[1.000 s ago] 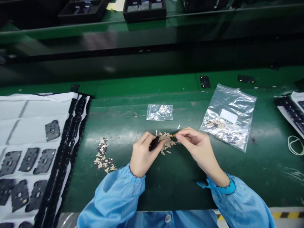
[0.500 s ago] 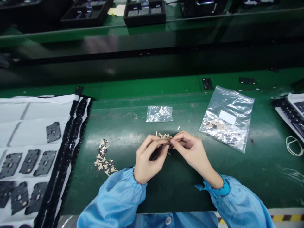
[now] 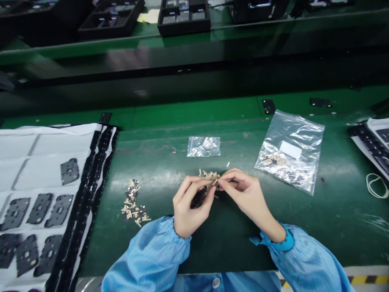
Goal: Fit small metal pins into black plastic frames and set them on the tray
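My left hand point(image 3: 190, 207) is closed around a small black tool point(image 3: 199, 198), its tip pointing toward the other hand. My right hand point(image 3: 240, 192) pinches a tiny tan piece at its fingertips, right against the tool's tip. Both hands meet just in front of a small heap of tan pieces point(image 3: 209, 175) on the green mat point(image 3: 231, 235). A second heap of tan and dark pieces point(image 3: 133, 202) lies to the left of my left hand.
A small clear bag point(image 3: 203, 146) lies beyond the hands; a larger clear bag point(image 3: 290, 150) holding parts and a white label lies right. White sheets with black flat parts point(image 3: 39, 209) cover the left. Black trays point(image 3: 184, 15) stand on the far shelf. A white loop point(image 3: 376, 186) rests at right.
My right hand came left from beside the tan heap to meet my left hand, which drew back toward me a little. The fingertips now touch at the tool's tip.
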The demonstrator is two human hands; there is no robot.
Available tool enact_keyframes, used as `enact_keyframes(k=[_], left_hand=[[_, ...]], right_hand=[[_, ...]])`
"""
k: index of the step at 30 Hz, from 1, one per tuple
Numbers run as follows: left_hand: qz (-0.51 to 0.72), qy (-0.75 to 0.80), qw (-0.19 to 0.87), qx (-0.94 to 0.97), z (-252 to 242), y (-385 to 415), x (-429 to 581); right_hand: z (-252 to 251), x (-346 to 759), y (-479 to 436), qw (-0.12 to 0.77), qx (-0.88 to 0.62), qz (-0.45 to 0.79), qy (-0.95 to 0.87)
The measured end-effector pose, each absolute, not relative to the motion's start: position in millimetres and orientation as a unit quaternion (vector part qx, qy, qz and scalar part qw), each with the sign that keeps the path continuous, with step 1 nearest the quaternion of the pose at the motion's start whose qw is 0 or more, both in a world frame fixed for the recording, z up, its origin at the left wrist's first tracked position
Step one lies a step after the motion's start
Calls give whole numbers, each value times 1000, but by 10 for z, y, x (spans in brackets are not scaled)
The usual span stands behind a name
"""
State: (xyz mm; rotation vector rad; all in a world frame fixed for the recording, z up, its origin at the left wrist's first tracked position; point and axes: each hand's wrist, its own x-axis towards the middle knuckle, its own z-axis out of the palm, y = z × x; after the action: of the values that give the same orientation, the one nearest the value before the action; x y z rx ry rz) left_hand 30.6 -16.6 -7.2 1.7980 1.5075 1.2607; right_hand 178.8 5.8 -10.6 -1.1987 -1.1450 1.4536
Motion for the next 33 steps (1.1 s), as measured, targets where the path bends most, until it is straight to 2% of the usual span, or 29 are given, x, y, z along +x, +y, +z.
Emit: enact_keyframes(k=[12,22,27,33], left_hand=[[444,556,250,657,-71,-120,270],[341,593,273,677,-105,-62,187],[351,595,248,680,-93,-53,182],[436,539,232,682,-49,-150,276]], right_hand=[[-106,1801,59,443,-488,583,-474],[-120,1866,97,457,-507,558,-473],[-106,1863,103,450,-512,554,-478],[-101,1808,71,438,-511,565,-477]])
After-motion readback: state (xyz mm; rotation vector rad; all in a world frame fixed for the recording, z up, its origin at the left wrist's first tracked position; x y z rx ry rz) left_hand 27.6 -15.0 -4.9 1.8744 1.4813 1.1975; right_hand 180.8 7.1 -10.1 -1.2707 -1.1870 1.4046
